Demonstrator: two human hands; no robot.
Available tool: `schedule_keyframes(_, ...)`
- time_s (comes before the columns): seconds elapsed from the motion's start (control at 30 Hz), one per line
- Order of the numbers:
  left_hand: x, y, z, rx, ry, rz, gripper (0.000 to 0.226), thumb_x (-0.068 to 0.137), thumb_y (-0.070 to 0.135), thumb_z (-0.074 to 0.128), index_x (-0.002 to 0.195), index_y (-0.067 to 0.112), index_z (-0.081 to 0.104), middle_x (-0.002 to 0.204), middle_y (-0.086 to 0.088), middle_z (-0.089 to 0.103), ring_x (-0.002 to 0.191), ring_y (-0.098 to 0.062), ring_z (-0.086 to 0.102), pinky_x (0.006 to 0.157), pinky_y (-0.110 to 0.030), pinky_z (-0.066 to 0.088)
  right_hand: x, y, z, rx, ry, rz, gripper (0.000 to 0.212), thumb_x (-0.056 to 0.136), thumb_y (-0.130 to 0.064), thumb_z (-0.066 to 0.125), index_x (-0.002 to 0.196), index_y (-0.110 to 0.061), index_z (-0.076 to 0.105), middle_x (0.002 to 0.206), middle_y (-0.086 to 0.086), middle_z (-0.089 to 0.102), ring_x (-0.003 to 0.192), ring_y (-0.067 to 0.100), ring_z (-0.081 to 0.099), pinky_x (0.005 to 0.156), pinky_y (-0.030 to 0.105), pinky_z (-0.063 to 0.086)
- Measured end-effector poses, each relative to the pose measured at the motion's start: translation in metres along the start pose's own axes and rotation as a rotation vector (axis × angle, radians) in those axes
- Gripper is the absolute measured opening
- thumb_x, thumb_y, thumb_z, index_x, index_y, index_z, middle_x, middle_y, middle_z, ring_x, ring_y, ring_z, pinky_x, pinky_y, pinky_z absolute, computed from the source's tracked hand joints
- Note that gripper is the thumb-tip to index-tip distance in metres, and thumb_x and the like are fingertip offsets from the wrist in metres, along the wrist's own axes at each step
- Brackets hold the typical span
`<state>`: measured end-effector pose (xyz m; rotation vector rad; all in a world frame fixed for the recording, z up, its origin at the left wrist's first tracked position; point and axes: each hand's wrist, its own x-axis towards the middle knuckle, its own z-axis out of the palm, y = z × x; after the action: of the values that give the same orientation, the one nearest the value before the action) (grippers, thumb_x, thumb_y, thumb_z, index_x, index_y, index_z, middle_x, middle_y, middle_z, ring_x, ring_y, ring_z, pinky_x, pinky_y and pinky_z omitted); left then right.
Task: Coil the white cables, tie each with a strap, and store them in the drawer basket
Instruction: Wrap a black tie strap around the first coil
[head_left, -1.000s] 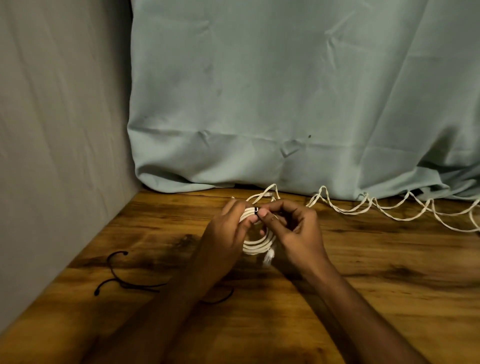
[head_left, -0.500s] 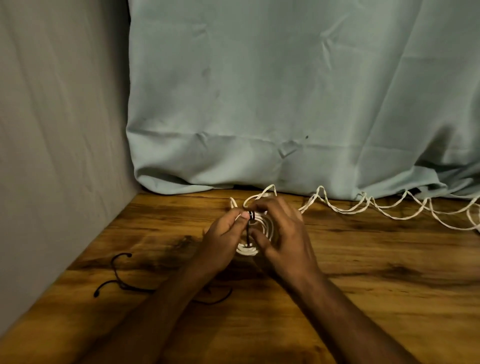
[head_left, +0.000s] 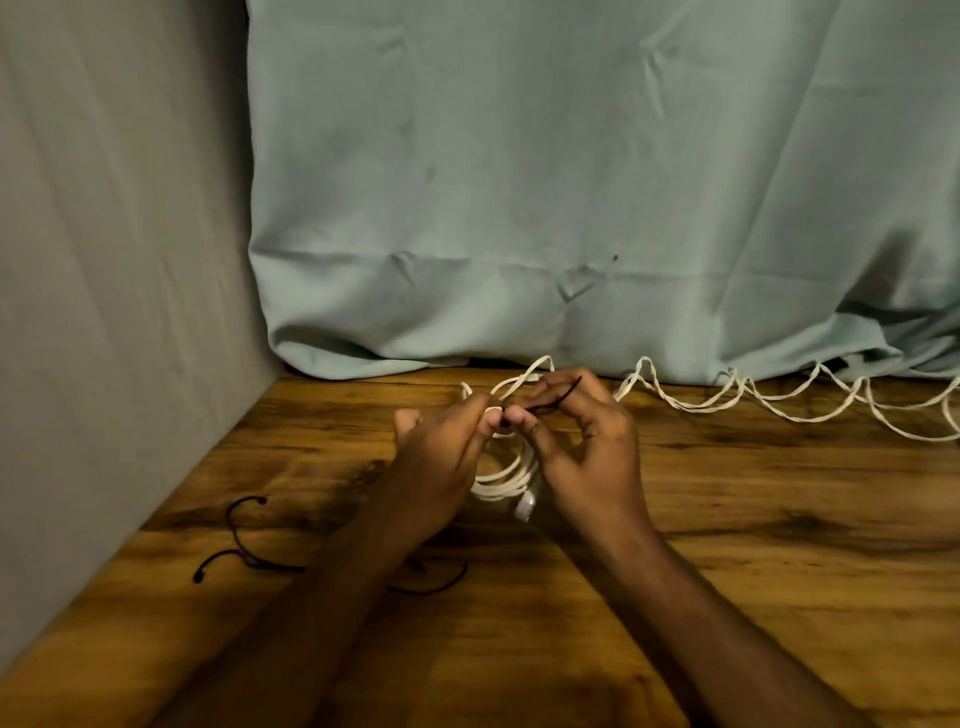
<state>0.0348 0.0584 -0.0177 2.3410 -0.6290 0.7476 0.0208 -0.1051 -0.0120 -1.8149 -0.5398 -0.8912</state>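
Observation:
A coiled white cable (head_left: 506, 475) hangs between my two hands above the wooden table (head_left: 753, 561), its plug end at the bottom. My left hand (head_left: 441, 457) grips the top of the coil. A thin black strap (head_left: 553, 402) is wrapped around the coil there, and my right hand (head_left: 582, 447) pinches its free end, which runs up to the right. A second white cable (head_left: 779, 402) lies loose in wavy loops along the back of the table. No drawer basket is in view.
Loose black straps (head_left: 239, 540) lie on the table at the left, partly under my left forearm. A grey wall (head_left: 114, 291) bounds the left side. A pale green cloth (head_left: 571, 197) hangs behind the table and bunches at its back edge.
The coil has turned more upright and hangs lower between my hands. My right hand has drawn the strap's free end up and to the right.

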Motion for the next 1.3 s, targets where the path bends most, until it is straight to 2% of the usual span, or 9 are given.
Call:
schedule_keyframes(0.13, -0.004, 0.005, -0.006, 0.063, -0.106, 0.123, 0.039, 0.104, 0.051, 0.022, 0.124, 0.032, 0.049, 0.098, 0.019, 0.058, 0.098, -0.002, 0.049, 0.086, -0.032, 0.020, 0.001, 0.002, -0.001, 0.061, 0.004, 0.084, 0.007, 0.090, -0.008, 0.079, 0.090, -0.015, 0.078, 0.094, -0.005, 0.071, 0.095, 0.012, 0.068, 0.082, 0.022, 0.051)
schedule_keyframes(0.23, -0.003, 0.002, -0.001, 0.150, -0.155, 0.197, 0.054, 0.095, 0.056, 0.018, 0.128, 0.027, 0.050, 0.112, 0.011, 0.063, 0.107, -0.010, 0.054, 0.086, -0.031, 0.017, 0.001, 0.005, 0.000, 0.059, -0.039, 0.085, 0.008, 0.088, -0.006, 0.080, 0.083, -0.008, 0.074, 0.090, -0.006, 0.069, 0.092, 0.014, 0.067, 0.080, 0.024, 0.051)
schedule_keyframes(0.4, -0.003, -0.003, 0.006, 0.232, -0.130, 0.262, 0.034, 0.099, 0.046, 0.030, 0.119, 0.027, 0.051, 0.100, 0.008, 0.067, 0.092, -0.014, 0.059, 0.079, -0.030, 0.014, -0.001, 0.010, -0.002, 0.010, -0.057, 0.092, 0.013, 0.089, -0.014, 0.078, 0.081, -0.006, 0.070, 0.088, -0.002, 0.068, 0.088, 0.015, 0.067, 0.079, 0.038, 0.056)
schedule_keyframes(0.6, -0.004, -0.001, 0.003, 0.199, -0.114, 0.270, 0.045, 0.098, 0.053, 0.024, 0.114, 0.025, 0.056, 0.097, 0.008, 0.067, 0.092, -0.012, 0.059, 0.084, -0.030, 0.017, 0.000, 0.008, -0.003, 0.256, -0.077, 0.481, 0.012, 0.093, -0.007, 0.077, 0.081, -0.009, 0.074, 0.086, 0.010, 0.079, 0.086, 0.030, 0.078, 0.076, 0.046, 0.064)
schedule_keyframes(0.7, -0.007, -0.003, -0.001, 0.198, -0.064, 0.320, 0.033, 0.101, 0.050, 0.031, 0.102, 0.027, 0.055, 0.086, 0.011, 0.064, 0.081, -0.010, 0.056, 0.083, -0.029, 0.019, 0.004, 0.003, -0.009, 0.471, -0.132, 0.726, 0.014, 0.092, -0.003, 0.075, 0.087, 0.007, 0.068, 0.080, 0.020, 0.072, 0.069, 0.031, 0.071, 0.061, 0.036, 0.063)
schedule_keyframes(0.83, -0.009, 0.001, -0.004, 0.200, -0.007, 0.351, 0.040, 0.105, 0.050, 0.025, 0.099, 0.025, 0.055, 0.083, 0.011, 0.062, 0.078, -0.011, 0.056, 0.083, -0.028, 0.018, 0.009, 0.004, -0.017, 0.712, -0.292, 0.943, 0.015, 0.075, -0.017, 0.085, 0.077, -0.006, 0.076, 0.077, 0.017, 0.071, 0.063, 0.023, 0.066, 0.067, 0.034, 0.057)
schedule_keyframes(0.97, -0.007, 0.012, -0.006, 0.160, 0.083, 0.335, 0.046, 0.104, 0.055, 0.023, 0.105, 0.022, 0.054, 0.084, 0.009, 0.068, 0.075, -0.010, 0.060, 0.083, -0.028, 0.020, 0.010, 0.006, -0.018, 0.876, -0.345, 1.060, 0.018, 0.078, -0.016, 0.085, 0.089, -0.003, 0.080, 0.090, 0.017, 0.072, 0.077, 0.026, 0.063, 0.079, 0.036, 0.055)
schedule_keyframes(1.17, -0.008, 0.014, -0.003, 0.207, 0.086, 0.357, 0.045, 0.105, 0.050, 0.022, 0.118, 0.023, 0.056, 0.097, 0.007, 0.071, 0.085, -0.015, 0.066, 0.083, -0.038, 0.029, 0.009, -0.003, -0.020, 0.970, -0.312, 1.139, 0.024, 0.081, -0.009, 0.068, 0.097, 0.006, 0.079, 0.087, 0.017, 0.073, 0.069, 0.023, 0.066, 0.051, 0.024, 0.059)
schedule_keyframes(1.3, -0.008, 0.015, 0.000, 0.196, 0.100, 0.359, 0.031, 0.102, 0.046, 0.035, 0.120, 0.026, 0.050, 0.099, 0.007, 0.071, 0.086, -0.015, 0.065, 0.082, -0.036, 0.026, 0.007, -0.004, -0.020, 0.925, -0.351, 1.156, 0.023, 0.081, -0.014, 0.068, 0.092, 0.001, 0.081, 0.081, 0.011, 0.072, 0.063, 0.016, 0.064, 0.052, 0.020, 0.054)
